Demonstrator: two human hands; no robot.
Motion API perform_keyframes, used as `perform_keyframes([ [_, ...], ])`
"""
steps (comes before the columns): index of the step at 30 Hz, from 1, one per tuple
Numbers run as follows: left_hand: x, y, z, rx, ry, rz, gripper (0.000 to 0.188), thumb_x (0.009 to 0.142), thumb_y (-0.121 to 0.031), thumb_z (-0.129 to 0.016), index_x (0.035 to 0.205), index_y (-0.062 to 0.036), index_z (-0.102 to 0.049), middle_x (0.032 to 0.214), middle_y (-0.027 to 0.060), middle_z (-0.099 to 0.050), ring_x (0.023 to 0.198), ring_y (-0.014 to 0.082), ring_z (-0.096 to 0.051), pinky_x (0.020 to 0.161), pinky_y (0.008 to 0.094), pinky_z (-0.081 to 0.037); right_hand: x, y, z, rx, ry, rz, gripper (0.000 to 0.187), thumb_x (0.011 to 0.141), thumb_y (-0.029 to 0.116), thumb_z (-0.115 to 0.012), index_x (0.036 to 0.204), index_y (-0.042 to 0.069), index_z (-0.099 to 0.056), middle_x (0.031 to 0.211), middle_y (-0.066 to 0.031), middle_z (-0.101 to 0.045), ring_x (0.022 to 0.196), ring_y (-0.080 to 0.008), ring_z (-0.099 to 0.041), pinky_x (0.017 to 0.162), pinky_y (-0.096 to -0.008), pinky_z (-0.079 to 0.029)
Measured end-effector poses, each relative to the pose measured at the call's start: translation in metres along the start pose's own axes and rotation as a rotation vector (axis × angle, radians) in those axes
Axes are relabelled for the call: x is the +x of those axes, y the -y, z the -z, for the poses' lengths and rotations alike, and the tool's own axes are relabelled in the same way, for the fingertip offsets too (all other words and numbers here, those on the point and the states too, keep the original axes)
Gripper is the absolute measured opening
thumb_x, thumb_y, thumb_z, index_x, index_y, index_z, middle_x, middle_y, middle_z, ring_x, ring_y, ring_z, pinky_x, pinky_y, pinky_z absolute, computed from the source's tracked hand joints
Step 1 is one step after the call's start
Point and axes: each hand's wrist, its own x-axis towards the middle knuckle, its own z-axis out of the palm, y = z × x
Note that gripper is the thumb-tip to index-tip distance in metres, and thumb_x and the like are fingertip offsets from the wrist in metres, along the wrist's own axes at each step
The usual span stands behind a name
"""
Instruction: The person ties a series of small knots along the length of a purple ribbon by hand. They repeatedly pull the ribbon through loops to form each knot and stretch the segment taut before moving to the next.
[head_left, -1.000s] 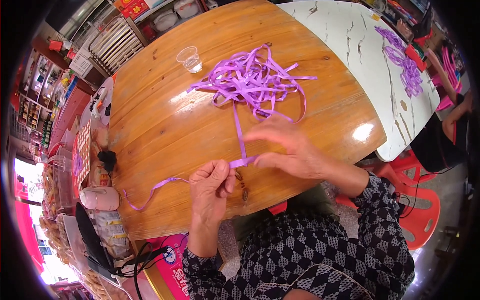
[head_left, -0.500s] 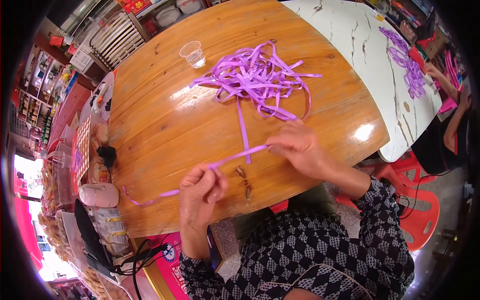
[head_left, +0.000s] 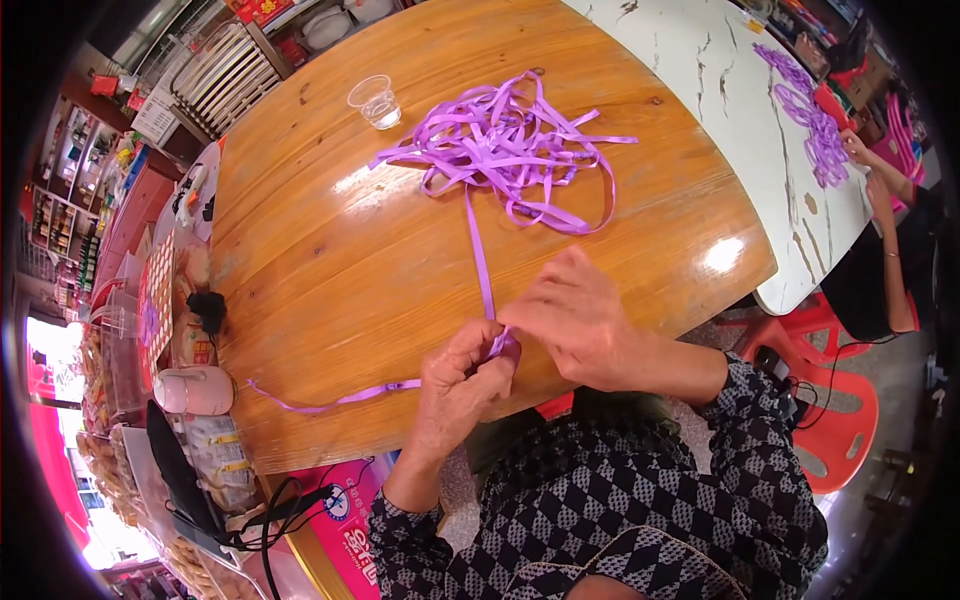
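The left hand (head_left: 462, 385) is curled shut on the purple ribbon (head_left: 481, 255) near the front edge of the round wooden table (head_left: 330, 250); the fingers are folded tight around it; the right hand (head_left: 575, 320) sits just beside the left one, touching it, with its fingers bent down over the same bit of ribbon, pinching it where the two hands meet; from the hands the ribbon runs in one thin line up toward the middle of the table, where it joins a big loose pile of ribbon (head_left: 505, 150) near the far edge; a short tail of ribbon (head_left: 340, 398) comes out of the left hand and lies flat along the front edge, pointing to the left side; a small clear plastic cup (head_left: 375, 101) stands upright near the far left edge, apart from the pile; a pink and white thing (head_left: 195, 390) lies just off the left edge of the table; a second table, white with dark cracks (head_left: 720, 90), stands at the right, and another person's hand (head_left: 858, 148) rests by more purple ribbon there.
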Motion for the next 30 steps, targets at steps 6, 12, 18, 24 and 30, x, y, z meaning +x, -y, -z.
perform_keyframes([
  [6, -0.001, 0.016, -0.002, 0.233, -0.138, -0.276, 0.015, 0.078, 0.004, -0.055, 0.093, -0.0013, -0.054, 0.068, -0.0019, -0.049, 0.056, 0.0053, -0.044, 0.052, 0.0210, -0.039, -0.001, 0.022, -0.013, 0.960, -0.060, -0.872, 0.016, 0.084, 0.004, -0.061, 0.097, -0.003, -0.065, 0.087, -0.0071, -0.066, 0.080, -0.0119, -0.060, 0.071, -0.0259, -0.048],
  [12, 0.003, 0.020, -0.008, 0.616, -0.385, -0.514, 0.021, 0.073, 0.003, -0.060, 0.092, -0.0024, -0.055, 0.066, 0.0085, -0.048, 0.054, 0.0132, -0.050, 0.048, 0.0277, -0.041, 0.004, 0.031, -0.022, 1.083, -0.169, -0.939, 0.016, 0.085, 0.002, -0.059, 0.099, -0.003, -0.065, 0.092, -0.0057, -0.065, 0.084, -0.0087, -0.059, 0.074, -0.0220, -0.049],
  [18, 0.001, 0.015, -0.013, 0.702, -0.630, -0.580, 0.023, 0.073, 0.002, -0.063, 0.094, -0.0017, -0.056, 0.066, 0.0070, -0.052, 0.052, 0.0159, -0.053, 0.048, 0.0283, -0.042, 0.004, 0.036, -0.029, 1.092, -0.213, -0.996, 0.015, 0.085, 0.003, -0.059, 0.097, -0.003, -0.065, 0.089, -0.0044, -0.065, 0.082, -0.0076, -0.058, 0.074, -0.0213, -0.048],
  [24, -0.001, 0.009, -0.002, 0.752, -0.478, -0.780, 0.024, 0.075, -0.002, -0.068, 0.098, 0.0017, -0.062, 0.067, 0.0049, -0.058, 0.059, 0.0097, -0.052, 0.055, 0.0221, -0.042, 0.003, 0.029, -0.028, 1.151, -0.164, -1.022, 0.014, 0.084, 0.004, -0.060, 0.095, -0.002, -0.066, 0.086, -0.0031, -0.065, 0.079, -0.0073, -0.057, 0.072, -0.0211, -0.047],
  [30, -0.002, 0.007, -0.001, 0.855, -0.516, -0.904, 0.014, 0.077, -0.002, -0.068, 0.090, 0.0004, -0.064, 0.069, 0.0117, -0.060, 0.054, 0.0212, -0.057, 0.049, 0.0277, -0.043, -0.003, 0.024, -0.033, 1.524, -0.071, -1.173, 0.022, 0.081, 0.007, -0.064, 0.102, -0.002, -0.061, 0.089, -0.0027, -0.061, 0.080, -0.0077, -0.055, 0.071, -0.0214, -0.047],
])
